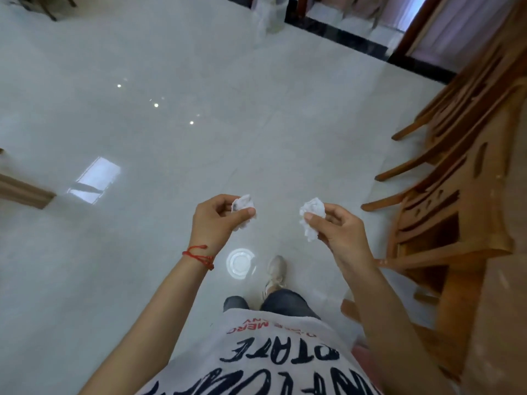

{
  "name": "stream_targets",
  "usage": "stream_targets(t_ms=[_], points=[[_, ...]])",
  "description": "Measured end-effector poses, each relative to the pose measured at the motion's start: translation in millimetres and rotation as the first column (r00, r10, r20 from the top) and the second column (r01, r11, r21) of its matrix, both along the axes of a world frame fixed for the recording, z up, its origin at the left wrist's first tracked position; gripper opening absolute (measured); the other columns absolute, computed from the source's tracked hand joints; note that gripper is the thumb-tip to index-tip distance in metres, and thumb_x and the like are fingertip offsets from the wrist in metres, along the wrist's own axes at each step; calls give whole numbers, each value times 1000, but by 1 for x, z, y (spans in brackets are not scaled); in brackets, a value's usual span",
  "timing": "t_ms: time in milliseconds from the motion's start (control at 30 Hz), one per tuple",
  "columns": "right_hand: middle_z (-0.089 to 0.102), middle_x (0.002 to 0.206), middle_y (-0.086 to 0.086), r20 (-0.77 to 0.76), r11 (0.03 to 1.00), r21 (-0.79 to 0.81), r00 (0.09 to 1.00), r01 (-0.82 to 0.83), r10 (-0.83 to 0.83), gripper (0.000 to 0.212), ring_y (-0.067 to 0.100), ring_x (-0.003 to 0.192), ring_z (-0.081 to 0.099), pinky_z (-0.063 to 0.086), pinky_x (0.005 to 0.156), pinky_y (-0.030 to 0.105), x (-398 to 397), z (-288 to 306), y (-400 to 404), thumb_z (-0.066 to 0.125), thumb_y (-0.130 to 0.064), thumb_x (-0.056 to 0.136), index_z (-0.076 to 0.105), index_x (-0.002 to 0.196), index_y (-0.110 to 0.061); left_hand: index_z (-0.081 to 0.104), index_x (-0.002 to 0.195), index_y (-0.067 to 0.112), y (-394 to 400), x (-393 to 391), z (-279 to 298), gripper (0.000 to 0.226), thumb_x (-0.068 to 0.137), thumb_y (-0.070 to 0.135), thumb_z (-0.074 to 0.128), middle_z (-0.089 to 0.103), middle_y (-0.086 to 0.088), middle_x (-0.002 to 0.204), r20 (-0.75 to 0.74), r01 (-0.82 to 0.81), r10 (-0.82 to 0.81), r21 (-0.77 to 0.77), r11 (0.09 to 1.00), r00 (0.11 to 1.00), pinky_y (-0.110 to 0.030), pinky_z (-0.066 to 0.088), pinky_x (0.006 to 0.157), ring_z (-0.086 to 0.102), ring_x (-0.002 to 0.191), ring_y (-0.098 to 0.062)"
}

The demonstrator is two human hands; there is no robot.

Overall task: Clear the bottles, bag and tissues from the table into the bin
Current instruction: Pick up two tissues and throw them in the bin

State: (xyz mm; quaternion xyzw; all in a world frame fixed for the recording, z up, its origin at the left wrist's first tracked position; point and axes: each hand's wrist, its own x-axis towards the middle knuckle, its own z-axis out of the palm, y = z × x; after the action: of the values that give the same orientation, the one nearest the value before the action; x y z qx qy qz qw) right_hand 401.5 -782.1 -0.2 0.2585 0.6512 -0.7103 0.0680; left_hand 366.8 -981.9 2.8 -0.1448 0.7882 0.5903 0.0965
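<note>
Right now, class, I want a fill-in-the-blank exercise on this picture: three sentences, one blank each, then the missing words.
1. Each hand holds a crumpled ____.
2. The red string is tied round the wrist of the ____ hand.
3. The wooden chairs stand on the person's ____ side.

Missing words: tissue; left; right

The left tissue and right tissue are pinched in the fingers; the right hand is bare.

The pale bin (268, 15) far across the floor is blurred and cut by the top edge.
</note>
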Motion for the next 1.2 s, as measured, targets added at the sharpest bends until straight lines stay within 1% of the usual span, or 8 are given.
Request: stream_targets(t_ms=[100,233,433,567,700,900,1033,1200], points=[[71,79,-3,-18,996,21,996,91,-91,19,9,71,67,56,67,22,-27,5,28,72,-8,74,66,82,-25,69,82,10,30,-41,2,13,70,12,75,67,-20,82,1,84,-84,-5,996,996,-10,46,52,57,68,-18],[72,72,-10,-38,980,31,980,199,-198,20,4,68,68,53,58,14,-58,11,65,72,-8,75,65,81,-26,67,77,14,70,-92,9,11,70,11,75,65,-17,79,-11,193,-193,-9,981,981,-8,46,51,56,66,-17],[70,84,-3,-18,955,24,956,294,-294,18,10,76,68,56,67,20,-104,14,104,71,-10,76,65,89,-21,67,81,14,119,-157,13,12,72,13,74,66,-17,82,-16,323,-323,-4,946,946,-10,47,53,56,68,-18],[68,78,-10,-14,938,40,939,343,-343,18,3,67,67,54,60,14,-145,14,121,71,-12,76,63,82,-27,66,76,19,142,-208,11,11,71,13,74,65,-16,80,-16,386,-385,-1,923,923,-12,47,53,56,69,-19],[65,74,-4,-18,915,48,916,401,-401,15,-3,57,61,49,52,10,-203,12,137,72,-9,76,64,85,-18,66,71,23,161,-274,7,15,70,12,75,64,-9,74,-32,426,-425,21,905,905,-13,47,54,55,67,-17],[65,71,-4,-13,887,39,888,461,-460,16,2,60,62,49,54,12,-309,16,157,72,-9,75,64,82,-21,66,74,21,188,-392,9,15,69,12,76,66,-15,78,-23,473,-473,21,881,881,-26,47,61,57,70,-20],[66,67,-7,-18,867,35,868,497,-496,18,4,60,63,51,55,14,-376,22,173,73,-7,73,65,80,-22,66,73,22,205,-470,19,15,69,11,76,65,-9,72,-55,503,-502,24,864,863,-21,47,57,57,66,-19],[67,71,-5,-27,853,52,855,519,-518,18,2,60,63,50,54,13,-445,24,204,73,-8,74,64,80,-23,68,81,14,237,-547,22,14,69,12,76,66,-12,76,-42,532,-531,21,846,846,-16,46,56,56,68,-18]])
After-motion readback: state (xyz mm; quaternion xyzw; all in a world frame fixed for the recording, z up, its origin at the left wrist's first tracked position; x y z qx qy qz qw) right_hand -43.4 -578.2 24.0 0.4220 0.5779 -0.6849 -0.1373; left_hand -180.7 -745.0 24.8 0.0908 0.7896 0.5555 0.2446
